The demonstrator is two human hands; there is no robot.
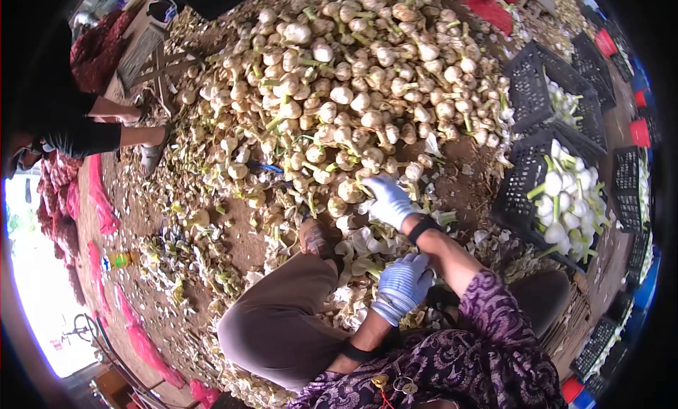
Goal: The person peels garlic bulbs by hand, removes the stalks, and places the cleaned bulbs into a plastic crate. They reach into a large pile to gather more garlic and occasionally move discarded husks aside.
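My right hand (388,200), in a pale blue-white glove, reaches to the near edge of the garlic pile. Its fingers close on the stem side of a garlic bulb (349,191), which still lies among the others. Nearer my body, my left hand (405,285), in a blue striped glove, is closed with its fingers curled. What it holds, if anything, is hidden by the fingers and the right forearm. The large pile of untrimmed garlic (353,91) spreads out in front of me. White peelings (364,243) lie below my hands.
At the right, a black crate (512,197) holds trimmed white garlic (568,204) with green stems. Another black crate (530,84) stands beyond it. More crates line the far right. A person's leg (145,136) stands at the left. Pink netting (145,342) lies along the left floor.
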